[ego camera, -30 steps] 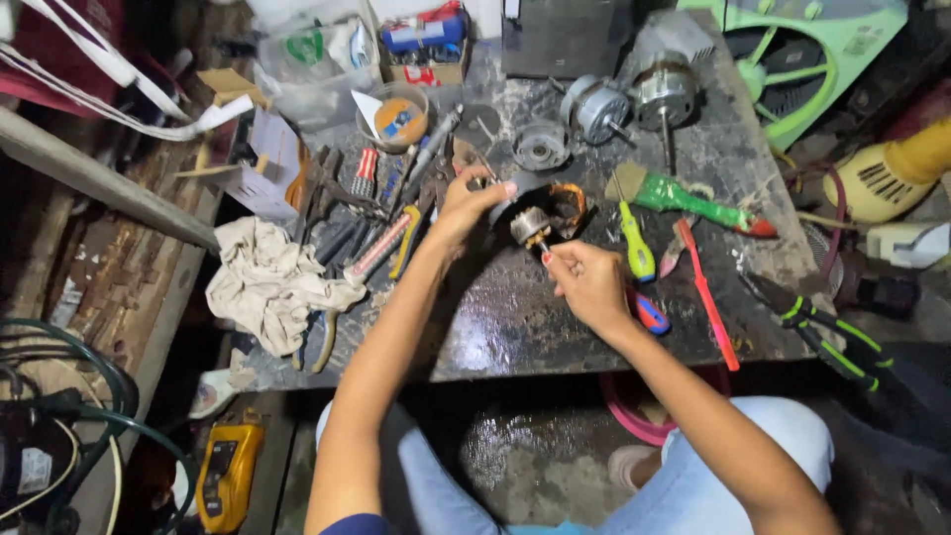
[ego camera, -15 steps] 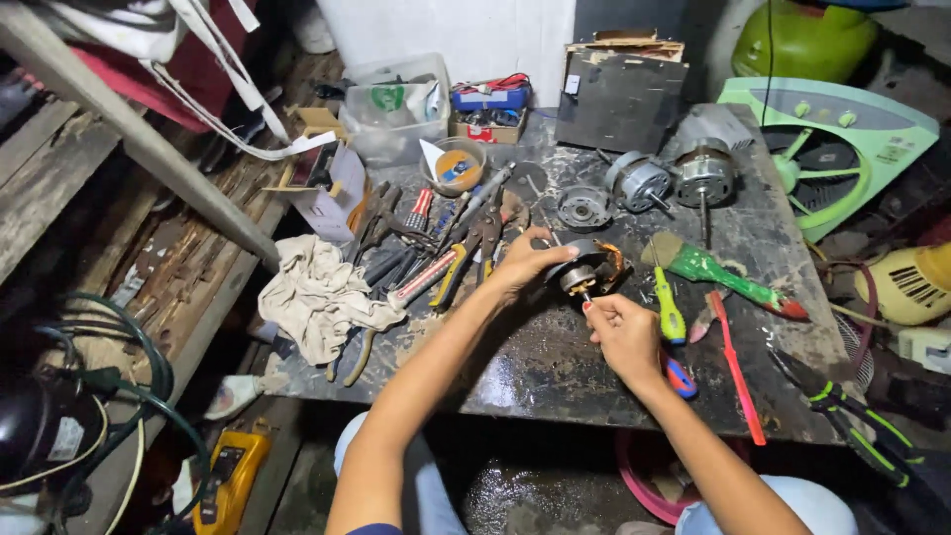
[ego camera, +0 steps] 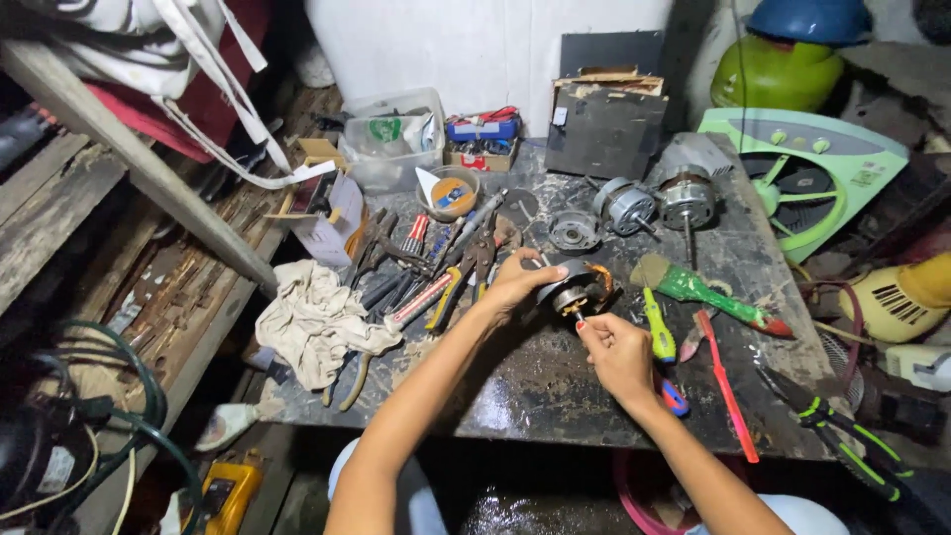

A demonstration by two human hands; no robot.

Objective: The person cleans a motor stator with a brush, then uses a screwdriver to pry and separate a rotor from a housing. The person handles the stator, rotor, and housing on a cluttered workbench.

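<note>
Left hand (ego camera: pixel 515 285) holds the small motor (ego camera: pixel 577 289) above the bench (ego camera: pixel 555 396); right hand (ego camera: pixel 616 349) pinches its shaft, grip narrow; beyond them, a white-lidded round tub (ego camera: pixel 448 192) and a clear plastic box (ego camera: pixel 388 137)

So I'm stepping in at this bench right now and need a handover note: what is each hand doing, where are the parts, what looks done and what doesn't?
Left hand: grips the motor core, held just above the worktable.
Right hand: fingertips pinch its short shaft end from below.
Nearby: two more motors and an end cap lie behind; green brush, screwdrivers and pliers alongside; rag at left.
Done: motor is apart, copper windings exposed.
Left: core not closed up; end cap still separate.
</note>
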